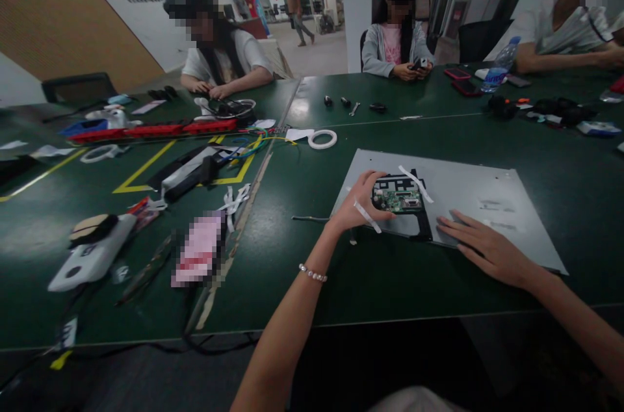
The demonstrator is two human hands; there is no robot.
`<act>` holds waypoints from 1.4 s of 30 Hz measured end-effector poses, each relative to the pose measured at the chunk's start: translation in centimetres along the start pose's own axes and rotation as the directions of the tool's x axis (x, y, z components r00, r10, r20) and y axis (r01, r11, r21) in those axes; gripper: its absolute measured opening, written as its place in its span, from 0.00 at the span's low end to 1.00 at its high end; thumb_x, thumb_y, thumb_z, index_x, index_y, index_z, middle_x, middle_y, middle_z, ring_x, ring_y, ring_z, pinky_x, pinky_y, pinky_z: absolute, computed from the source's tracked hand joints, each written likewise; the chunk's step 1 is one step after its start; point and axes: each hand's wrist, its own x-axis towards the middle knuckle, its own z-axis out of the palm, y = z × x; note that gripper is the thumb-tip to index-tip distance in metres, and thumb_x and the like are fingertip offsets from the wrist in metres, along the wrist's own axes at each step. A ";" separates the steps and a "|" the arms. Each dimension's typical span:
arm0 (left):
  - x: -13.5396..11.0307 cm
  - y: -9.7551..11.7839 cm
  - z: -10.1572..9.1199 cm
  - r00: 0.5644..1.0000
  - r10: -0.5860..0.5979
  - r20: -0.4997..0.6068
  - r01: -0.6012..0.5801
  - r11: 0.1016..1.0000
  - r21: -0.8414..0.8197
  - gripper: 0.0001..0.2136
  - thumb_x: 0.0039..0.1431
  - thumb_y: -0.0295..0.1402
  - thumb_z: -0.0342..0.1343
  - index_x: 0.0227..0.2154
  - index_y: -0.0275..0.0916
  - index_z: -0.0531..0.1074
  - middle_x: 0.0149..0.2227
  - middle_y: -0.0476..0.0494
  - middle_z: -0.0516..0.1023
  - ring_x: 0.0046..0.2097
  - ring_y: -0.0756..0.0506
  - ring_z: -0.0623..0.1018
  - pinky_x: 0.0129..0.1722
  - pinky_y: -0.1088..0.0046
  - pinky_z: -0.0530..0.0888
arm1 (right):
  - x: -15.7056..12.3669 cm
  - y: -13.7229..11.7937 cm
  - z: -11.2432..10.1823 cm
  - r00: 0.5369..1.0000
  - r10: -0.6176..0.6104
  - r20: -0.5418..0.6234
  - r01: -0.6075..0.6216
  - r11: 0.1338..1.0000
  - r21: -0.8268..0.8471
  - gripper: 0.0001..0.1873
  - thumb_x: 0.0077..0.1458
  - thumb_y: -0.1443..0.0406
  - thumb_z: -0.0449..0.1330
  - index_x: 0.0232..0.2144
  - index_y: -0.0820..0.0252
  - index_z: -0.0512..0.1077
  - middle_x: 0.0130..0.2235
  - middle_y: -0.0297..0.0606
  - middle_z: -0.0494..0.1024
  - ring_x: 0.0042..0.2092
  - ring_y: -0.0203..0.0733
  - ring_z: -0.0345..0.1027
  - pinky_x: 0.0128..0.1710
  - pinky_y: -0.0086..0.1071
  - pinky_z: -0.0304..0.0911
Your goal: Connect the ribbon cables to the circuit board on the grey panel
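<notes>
A flat silvery-grey metal panel point(468, 181) lies on the green table in front of me. On its left part sits a green circuit board point(402, 201) in a black frame. My left hand point(363, 203) is closed around the board's left side, fingers at the far edge and thumb at the near one. One white tape strip point(416, 184) crosses the frame's upper right corner. Another white strip point(367, 216) hangs across my left thumb. My right hand point(487, 248) rests flat with fingers stretched on the panel's near edge, holding nothing.
A white tape roll point(322, 139), a wrench point(355, 109) and small dark parts lie beyond the panel. Leftward are a white device point(92, 253), cables and a red strip point(160, 130). A bottle point(498, 67) stands far right. Several people sit across the table.
</notes>
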 end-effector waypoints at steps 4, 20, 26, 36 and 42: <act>-0.1 -0.1 1.0 0.999 -0.022 0.047 0.022 1.000 0.011 0.43 0.38 0.44 0.67 0.59 0.42 0.56 0.61 0.35 0.56 0.62 0.32 0.60 0.61 0.49 0.59 | 0.6 -0.8 0.3 0.997 -0.071 -0.008 0.071 0.996 0.052 0.27 0.62 0.63 0.49 0.63 0.46 0.57 0.63 0.29 0.58 0.66 0.48 0.43 0.61 0.53 0.54; -0.3 -0.5 0.9 0.993 -0.100 0.066 0.092 0.988 0.121 0.39 0.53 0.51 0.56 0.64 0.43 0.49 0.66 0.35 0.54 0.66 0.36 0.54 0.64 0.47 0.49 | 0.1 -0.1 1.4 0.994 -0.055 -0.098 0.054 0.998 -0.011 0.26 0.63 0.64 0.48 0.63 0.51 0.56 0.62 0.32 0.60 0.64 0.43 0.50 0.62 0.48 0.55; -0.5 -2.2 -1.3 0.996 -0.081 0.029 0.079 0.996 0.037 0.36 0.56 0.48 0.54 0.63 0.39 0.51 0.65 0.35 0.54 0.66 0.39 0.56 0.65 0.58 0.54 | 0.2 0.9 2.4 0.918 0.209 -0.338 -0.275 0.948 -0.158 0.28 0.64 0.59 0.45 0.64 0.58 0.55 0.64 0.43 0.55 0.65 0.52 0.47 0.61 0.54 0.51; -0.9 -1.9 -0.3 0.978 -0.084 0.189 0.074 0.995 0.059 0.43 0.49 0.49 0.60 0.65 0.42 0.48 0.67 0.34 0.48 0.68 0.36 0.51 0.65 0.51 0.50 | 1.6 1.6 3.0 0.954 0.250 -0.169 -0.296 0.883 -0.365 0.30 0.65 0.52 0.40 0.63 0.58 0.57 0.66 0.44 0.51 0.65 0.56 0.44 0.59 0.55 0.50; -0.9 -1.2 -0.3 0.947 -0.212 0.243 0.160 0.963 0.218 0.45 0.46 0.51 0.62 0.64 0.47 0.49 0.69 0.37 0.43 0.68 0.33 0.45 0.62 0.39 0.43 | 2.7 1.0 3.2 0.969 0.209 -0.130 -0.243 0.896 -0.371 0.30 0.65 0.52 0.39 0.65 0.57 0.55 0.66 0.42 0.49 0.66 0.55 0.42 0.60 0.54 0.49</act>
